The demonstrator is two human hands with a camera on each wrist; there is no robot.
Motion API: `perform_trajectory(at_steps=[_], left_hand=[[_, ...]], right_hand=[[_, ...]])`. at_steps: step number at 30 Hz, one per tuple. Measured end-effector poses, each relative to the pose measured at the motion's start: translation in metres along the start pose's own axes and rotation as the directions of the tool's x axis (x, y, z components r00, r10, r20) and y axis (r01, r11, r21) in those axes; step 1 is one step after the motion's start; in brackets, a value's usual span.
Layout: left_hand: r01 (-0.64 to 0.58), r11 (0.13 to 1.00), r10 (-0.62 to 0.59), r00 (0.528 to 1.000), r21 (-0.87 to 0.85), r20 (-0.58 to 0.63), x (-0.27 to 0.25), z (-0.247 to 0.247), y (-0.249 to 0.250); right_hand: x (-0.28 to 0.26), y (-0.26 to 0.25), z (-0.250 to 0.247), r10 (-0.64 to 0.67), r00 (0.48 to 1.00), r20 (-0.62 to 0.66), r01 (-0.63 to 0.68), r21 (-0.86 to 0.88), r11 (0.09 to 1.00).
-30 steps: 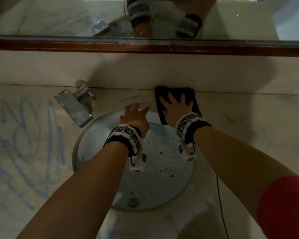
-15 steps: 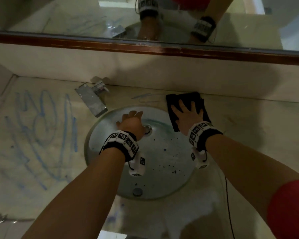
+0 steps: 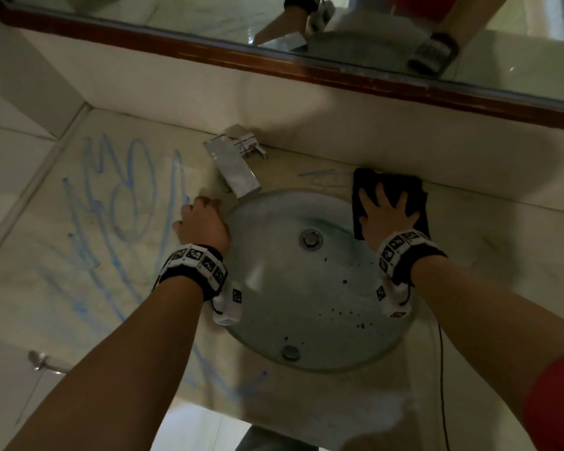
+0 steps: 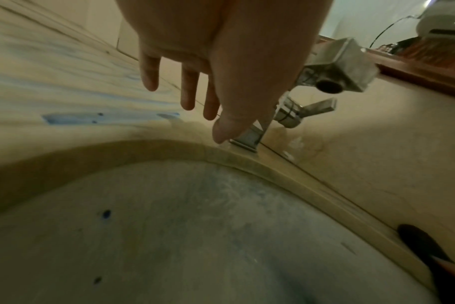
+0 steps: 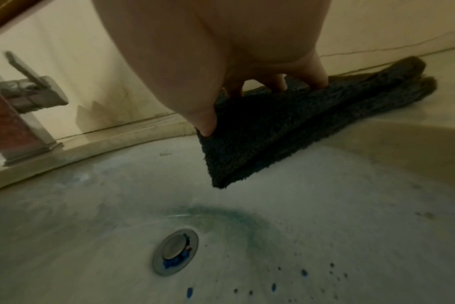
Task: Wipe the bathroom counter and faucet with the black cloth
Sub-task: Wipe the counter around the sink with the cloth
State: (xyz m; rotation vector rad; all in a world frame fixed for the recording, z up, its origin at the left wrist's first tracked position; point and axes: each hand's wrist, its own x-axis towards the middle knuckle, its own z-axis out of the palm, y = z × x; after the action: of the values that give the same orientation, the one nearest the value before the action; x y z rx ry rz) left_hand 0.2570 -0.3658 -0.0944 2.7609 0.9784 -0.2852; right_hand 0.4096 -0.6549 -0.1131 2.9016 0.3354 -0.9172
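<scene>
Black cloth (image 3: 401, 190) flat under right hand (image 3: 388, 213) — fingers spread, grip released, pressing.

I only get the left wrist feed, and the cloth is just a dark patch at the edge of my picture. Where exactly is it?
Observer: The black cloth lies on the counter at the basin's back right rim, one corner overhanging the basin.
Operator: Is a hand on it?
Observer: Yes, the right hand presses it with spread fingers.
Operator: Any marks nearby?
Observer: A blue scribble sits between the cloth and the faucet.
</scene>
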Motion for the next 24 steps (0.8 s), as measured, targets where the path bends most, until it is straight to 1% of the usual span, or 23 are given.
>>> perform_trajectory(at_steps=[5, 10, 16, 20, 24], left_hand=[[-0.03, 0.999, 0.029, 0.998, 0.035, 0.05, 0.015, 0.002, -0.012], [-0.078, 0.995, 0.079, 0.997, 0.062, -0.02, 0.018, 0.008, -0.016], [-0.117, 0.986, 0.122, 0.992, 0.122, -0.037, 0.025, 0.004, -0.019], [-0.12, 0.983, 0.124, 0.992, 0.141, -0.021, 0.03, 0.002, -0.018], [-0.096, 0.988, 0.096, 0.995, 0.118, 0.002, 0.031, 0.001, -0.016]], right_hand=[[0.004, -0.01, 0.003, -0.015, 0.999, -0.034, 0.014, -0.032, 0.999], [0.009, -0.032, 0.002, -0.076, 0.994, -0.078, 0.07, -0.075, 0.995], [0.022, -0.091, -0.004, -0.165, 0.982, -0.091, 0.151, -0.145, 0.978], [0.031, -0.121, -0.01, -0.216, 0.973, -0.079, 0.202, -0.158, 0.966], [0.033, -0.119, -0.014, -0.249, 0.966, -0.066, 0.234, -0.175, 0.956]])
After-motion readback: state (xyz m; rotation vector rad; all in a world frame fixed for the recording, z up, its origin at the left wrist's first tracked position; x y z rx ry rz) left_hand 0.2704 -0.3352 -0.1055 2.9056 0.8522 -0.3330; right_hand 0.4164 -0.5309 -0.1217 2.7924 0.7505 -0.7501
